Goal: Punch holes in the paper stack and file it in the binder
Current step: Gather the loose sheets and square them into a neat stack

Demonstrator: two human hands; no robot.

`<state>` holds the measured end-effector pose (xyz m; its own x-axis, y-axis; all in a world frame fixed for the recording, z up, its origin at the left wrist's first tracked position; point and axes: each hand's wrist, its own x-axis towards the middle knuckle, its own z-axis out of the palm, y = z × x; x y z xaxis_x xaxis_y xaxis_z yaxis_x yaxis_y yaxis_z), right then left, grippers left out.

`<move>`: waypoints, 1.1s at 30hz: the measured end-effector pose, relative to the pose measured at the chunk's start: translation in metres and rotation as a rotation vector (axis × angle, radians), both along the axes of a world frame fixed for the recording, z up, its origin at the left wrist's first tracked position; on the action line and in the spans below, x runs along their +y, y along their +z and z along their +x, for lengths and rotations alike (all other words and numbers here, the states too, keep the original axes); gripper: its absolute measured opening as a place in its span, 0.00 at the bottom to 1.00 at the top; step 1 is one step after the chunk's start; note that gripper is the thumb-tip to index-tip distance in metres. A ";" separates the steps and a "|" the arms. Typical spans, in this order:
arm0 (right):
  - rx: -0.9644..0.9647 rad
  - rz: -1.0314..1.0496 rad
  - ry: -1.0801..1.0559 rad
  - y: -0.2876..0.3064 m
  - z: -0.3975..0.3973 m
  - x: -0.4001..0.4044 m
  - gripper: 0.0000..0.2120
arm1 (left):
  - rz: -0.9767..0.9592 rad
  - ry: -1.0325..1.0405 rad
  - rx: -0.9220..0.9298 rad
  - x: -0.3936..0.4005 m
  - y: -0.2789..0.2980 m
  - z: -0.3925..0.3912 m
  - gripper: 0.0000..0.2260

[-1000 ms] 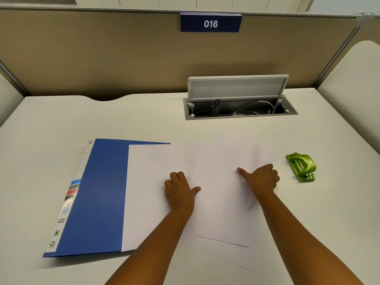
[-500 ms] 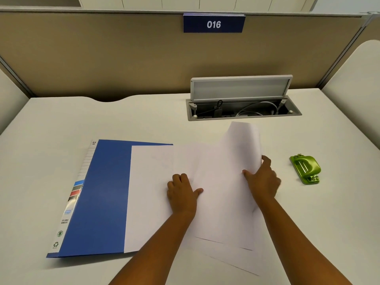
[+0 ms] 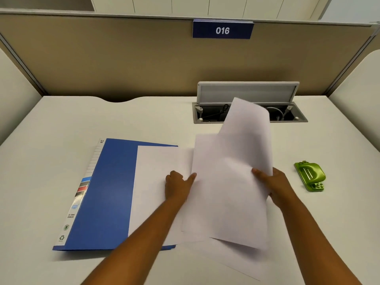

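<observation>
A closed blue binder [image 3: 102, 194] lies flat at the left of the white desk [image 3: 51, 140], its labelled spine toward the left edge. A white sheet [image 3: 154, 161] rests on the binder's right part and overhangs onto the desk. The left hand [image 3: 177, 187] lies on that sheet with fingers curled and the thumb stretched to the right, touching the left edge of the lifted paper stack [image 3: 232, 177]; it pinches nothing that can be seen. The stack tilts up off the desk, its far end curling in front of the open cable tray [image 3: 296, 118], whose grey lid [image 3: 246, 92] stands upright. More sheets [image 3: 236, 262] lie flat beneath, near the front. The right hand [image 3: 271, 186] clamps the stack's right edge, thumb on top, fingers hidden beneath. To the right, well apart from the papers, sits a green hole punch [image 3: 311, 175]. On the partition behind hangs a blue "016" sign [image 3: 222, 29].
</observation>
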<state>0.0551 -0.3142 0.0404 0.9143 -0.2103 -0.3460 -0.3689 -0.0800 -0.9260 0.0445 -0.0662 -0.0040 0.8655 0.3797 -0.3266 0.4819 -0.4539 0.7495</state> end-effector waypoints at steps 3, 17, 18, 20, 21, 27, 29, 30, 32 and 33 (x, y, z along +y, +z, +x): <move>-0.004 0.097 0.126 0.020 0.006 -0.004 0.26 | -0.389 -0.136 0.040 0.022 0.022 0.013 0.15; -0.571 0.070 -0.002 0.067 0.001 0.041 0.09 | -0.372 -0.100 -0.631 -0.004 0.094 -0.007 0.12; -0.608 0.083 0.002 0.075 0.000 0.043 0.08 | -0.368 -0.090 -0.670 -0.005 0.098 -0.011 0.10; -0.660 0.096 0.010 0.083 -0.001 0.042 0.08 | -0.355 -0.097 -0.720 -0.006 0.102 -0.018 0.10; -0.672 0.086 0.027 0.084 -0.001 0.041 0.08 | -0.363 -0.108 -0.723 -0.006 0.102 -0.020 0.11; -0.560 -0.021 0.146 0.065 -0.003 0.031 0.20 | -0.374 -0.167 -0.633 0.003 0.097 -0.020 0.17; -0.509 -0.007 0.160 0.057 -0.004 0.029 0.18 | -0.359 -0.187 -0.616 0.002 0.095 -0.019 0.14; -0.488 -0.002 0.169 0.054 -0.005 0.029 0.17 | -0.369 -0.182 -0.607 0.002 0.093 -0.019 0.14; -0.455 0.025 0.178 0.051 -0.008 0.030 0.16 | -0.387 -0.165 -0.595 0.000 0.092 -0.020 0.13; -0.446 0.029 0.177 0.050 -0.008 0.030 0.18 | -0.389 -0.161 -0.597 -0.001 0.091 -0.020 0.13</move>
<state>0.0467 -0.2840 0.0902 0.9959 -0.0336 0.0845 0.0817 -0.0777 -0.9936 0.0245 -0.0673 0.0872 0.9736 0.1856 0.1327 -0.1090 -0.1322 0.9852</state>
